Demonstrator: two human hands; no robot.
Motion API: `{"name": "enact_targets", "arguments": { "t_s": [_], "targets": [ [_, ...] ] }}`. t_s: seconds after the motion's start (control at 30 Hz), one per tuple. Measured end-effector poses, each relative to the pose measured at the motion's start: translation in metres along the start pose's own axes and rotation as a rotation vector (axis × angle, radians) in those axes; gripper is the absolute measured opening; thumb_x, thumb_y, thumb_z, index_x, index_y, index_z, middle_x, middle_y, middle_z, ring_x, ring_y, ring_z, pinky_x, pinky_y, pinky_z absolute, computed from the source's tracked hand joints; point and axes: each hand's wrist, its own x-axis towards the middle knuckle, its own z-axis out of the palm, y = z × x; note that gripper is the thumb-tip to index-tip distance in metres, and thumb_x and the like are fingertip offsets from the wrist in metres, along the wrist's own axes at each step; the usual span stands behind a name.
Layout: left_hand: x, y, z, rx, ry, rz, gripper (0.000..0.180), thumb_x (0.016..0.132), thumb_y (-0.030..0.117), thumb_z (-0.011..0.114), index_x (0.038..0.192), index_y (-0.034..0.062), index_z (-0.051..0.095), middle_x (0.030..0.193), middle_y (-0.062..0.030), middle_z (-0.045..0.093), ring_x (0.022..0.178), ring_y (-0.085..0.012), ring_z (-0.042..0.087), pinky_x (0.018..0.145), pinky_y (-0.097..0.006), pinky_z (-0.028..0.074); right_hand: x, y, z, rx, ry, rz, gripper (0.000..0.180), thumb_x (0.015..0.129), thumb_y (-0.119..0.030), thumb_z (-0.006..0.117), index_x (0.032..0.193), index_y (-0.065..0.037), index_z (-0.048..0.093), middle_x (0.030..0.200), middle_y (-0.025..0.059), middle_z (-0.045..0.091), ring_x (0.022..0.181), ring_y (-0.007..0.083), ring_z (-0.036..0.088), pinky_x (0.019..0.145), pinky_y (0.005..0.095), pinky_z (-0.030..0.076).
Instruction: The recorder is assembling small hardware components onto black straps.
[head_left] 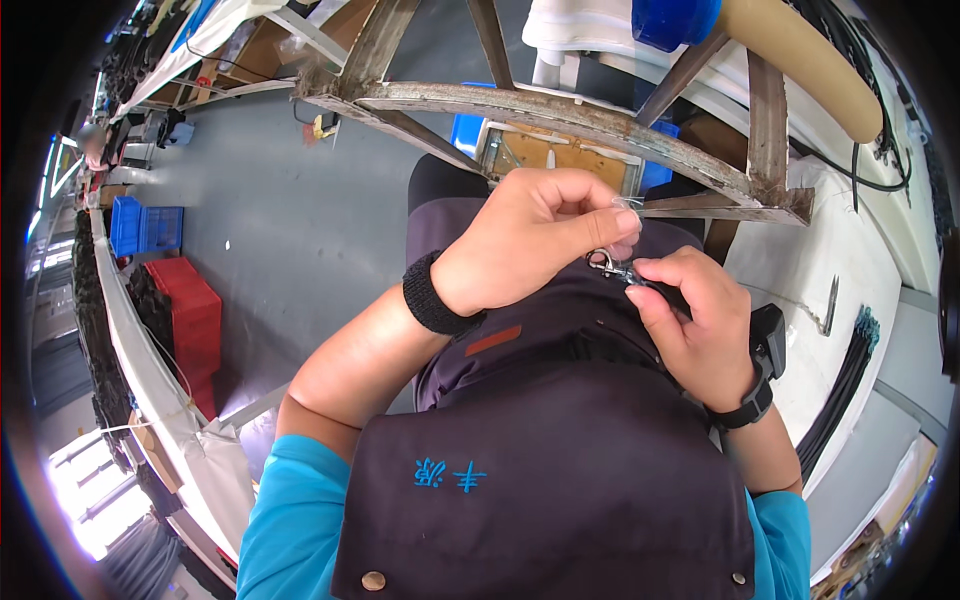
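My left hand (535, 240) is closed, with thumb and fingers pinched on a thin clear strand or film (622, 249). Just to its right, my right hand (697, 315) grips a small silver metal snap hook (604, 263) between thumb and forefinger. The hook's open-looking end points toward the left hand, and its other end, with something dark on it, runs into the right fingers. Both hands are held close together over my dark apron (560, 440). Whether the clear strand passes through the hook is too small to tell.
A worn metal frame (560, 105) stands beyond my hands, with a tan roll (800, 60) above it. On the white surface at right lie black cords with teal ends (840, 390) and a thin metal tool (831, 305). A red bin (188, 320) and blue crates (145, 227) are at left.
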Motion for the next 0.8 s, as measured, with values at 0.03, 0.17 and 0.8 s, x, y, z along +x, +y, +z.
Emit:
{"name": "enact_targets", "arguments": {
  "t_s": [0.03, 0.17, 0.8],
  "targets": [
    [-0.001, 0.002, 0.000, 0.000, -0.002, 0.001, 0.016, 0.090, 0.015, 0.060, 0.092, 0.0001, 0.063, 0.084, -0.0055, 0.066, 0.080, -0.0101, 0.062, 0.070, -0.022, 0.049, 0.002, -0.001, -0.002, 0.000, -0.015, -0.002, 0.019, 0.073, -0.002, 0.070, 0.088, -0.002, 0.059, 0.070, 0.0098, 0.055, 0.059, 0.0240, 0.054, 0.054, 0.0314, 0.043],
    [-0.003, 0.005, -0.001, 0.015, -0.016, -0.003, 0.014, 0.089, 0.013, 0.060, 0.092, -0.0002, 0.064, 0.086, -0.0062, 0.066, 0.080, -0.0104, 0.062, 0.069, -0.022, 0.049, 0.013, 0.000, -0.009, 0.017, -0.049, -0.032, 0.013, 0.076, -0.004, 0.068, 0.084, 0.000, 0.059, 0.068, 0.0095, 0.054, 0.058, 0.0231, 0.053, 0.053, 0.0310, 0.042],
    [-0.012, -0.001, 0.001, -0.152, 0.053, -0.137, 0.013, 0.086, 0.007, 0.064, 0.094, -0.0026, 0.062, 0.085, -0.0075, 0.065, 0.074, -0.0119, 0.063, 0.068, -0.025, 0.054, -0.001, -0.007, 0.003, 0.179, 0.030, 0.070, 0.033, 0.075, -0.004, 0.072, 0.103, -0.002, 0.055, 0.090, 0.0127, 0.061, 0.075, 0.0238, 0.060, 0.067, 0.0312, 0.050]
  ]
}}
